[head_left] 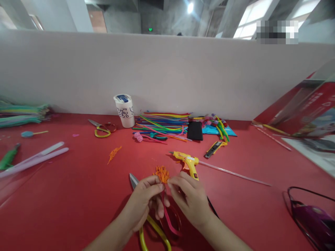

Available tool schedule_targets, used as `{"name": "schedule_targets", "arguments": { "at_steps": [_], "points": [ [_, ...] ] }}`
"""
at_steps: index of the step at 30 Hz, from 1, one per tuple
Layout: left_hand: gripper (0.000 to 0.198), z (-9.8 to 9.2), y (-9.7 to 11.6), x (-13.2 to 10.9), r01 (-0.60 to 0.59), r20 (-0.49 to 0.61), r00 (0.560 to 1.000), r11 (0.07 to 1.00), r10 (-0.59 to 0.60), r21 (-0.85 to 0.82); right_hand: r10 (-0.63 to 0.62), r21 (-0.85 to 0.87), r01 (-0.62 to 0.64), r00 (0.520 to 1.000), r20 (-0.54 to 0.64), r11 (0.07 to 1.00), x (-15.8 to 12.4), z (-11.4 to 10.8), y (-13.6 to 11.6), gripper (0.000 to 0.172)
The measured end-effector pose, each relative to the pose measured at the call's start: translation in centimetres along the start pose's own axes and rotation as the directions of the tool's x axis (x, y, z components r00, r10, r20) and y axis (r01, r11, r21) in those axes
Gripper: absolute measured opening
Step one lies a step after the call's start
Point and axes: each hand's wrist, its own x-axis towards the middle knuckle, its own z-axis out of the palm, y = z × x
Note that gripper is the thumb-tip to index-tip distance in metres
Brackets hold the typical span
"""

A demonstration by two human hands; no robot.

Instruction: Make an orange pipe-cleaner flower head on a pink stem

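Between my hands is an orange flower-like tuft (161, 173) of looped fuzzy strips, with a pink pipe-cleaner stem (170, 223) hanging below it. My left hand (145, 197) pinches the base of the tuft between thumb and fingers. Thumb and fingertips of my right hand (192, 197) are pressed together at the tuft's right edge; the exact bit they pinch is hidden. Beneath my left hand lie large scissors with yellow handles (158, 232), blades pointing away. A yellow glue gun (187, 161) with a long clear glue stick (235, 174) lies just beyond my right hand.
Farther back are a cutter knife (213, 149), a black phone (195, 130), coloured pipe cleaners (162, 122), a white cup (125, 111) and smaller scissors (102, 130). An orange piece (114, 154) lies left. A purple corded device (312, 219) sits right, and a white partition (167, 73) closes the back.
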Motion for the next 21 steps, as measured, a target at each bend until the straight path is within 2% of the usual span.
{"name": "schedule_targets", "arguments": {
  "at_steps": [4, 6, 8, 10, 11, 13, 15, 16, 18, 21],
  "points": [
    [0.015, 0.0, 0.0, 0.2, -0.012, -0.003, 1.000, 1.000, 0.012, 0.020, 0.054, 0.057, -0.054, 0.998, -0.010, 0.997, 0.0, -0.1, -0.2, 0.013],
    [0.014, 0.1, -0.1, 0.2, -0.047, -0.040, 0.998, 0.998, 0.049, 0.041, 0.156, 0.150, -0.149, 0.987, -0.035, 0.977, 0.1, -0.3, -0.5, 0.007],
    [0.014, 0.0, -0.1, 0.0, -0.135, -0.112, 0.983, 0.985, 0.147, 0.112, 0.318, 0.312, -0.295, 0.948, -0.027, 0.903, 0.4, -0.6, -0.9, 0.009],
    [0.010, -0.3, 0.0, -0.4, -0.262, -0.161, 0.936, 0.924, 0.314, 0.277, 0.470, 0.497, -0.455, 0.877, 0.103, 0.739, 0.6, -0.9, -1.4, 0.018],
    [0.008, -0.5, 0.0, -0.6, -0.325, -0.159, 0.899, 0.864, 0.409, 0.385, 0.509, 0.575, -0.526, 0.835, 0.210, 0.626, 0.8, -1.1, -1.6, 0.022],
    [0.010, -1.0, 0.2, -1.2, -0.422, -0.064, 0.829, 0.695, 0.556, 0.582, 0.504, 0.670, -0.631, 0.756, 0.417, 0.392, 0.9, -1.3, -2.1, 0.026],
    [0.011, -1.5, 0.4, -1.7, -0.489, 0.007, 0.739, 0.528, 0.674, 0.694, 0.459, 0.697, -0.672, 0.716, 0.526, 0.250, 1.0, -1.4, -2.5, 0.026],
    [0.012, -1.6, 0.5, -1.8, -0.516, 0.071, 0.699, 0.433, 0.712, 0.739, 0.449, 0.698, -0.680, 0.708, 0.545, 0.225, 1.1, -1.5, -2.8, 0.025],
    [0.013, -1.8, 0.7, -2.0, -0.603, 0.234, 0.585, 0.224, 0.776, 0.765, 0.448, 0.685, -0.695, 0.695, 0.562, 0.218, 1.2, -1.7, -3.1, 0.024],
    [0.016, -1.8, 1.1, -1.9, -0.697, 0.470, 0.407, -0.067, 0.784, 0.714, 0.453, 0.666, -0.714, 0.677, 0.580, 0.215, 1.3, -2.0, -3.4, 0.026]
  ]
}}
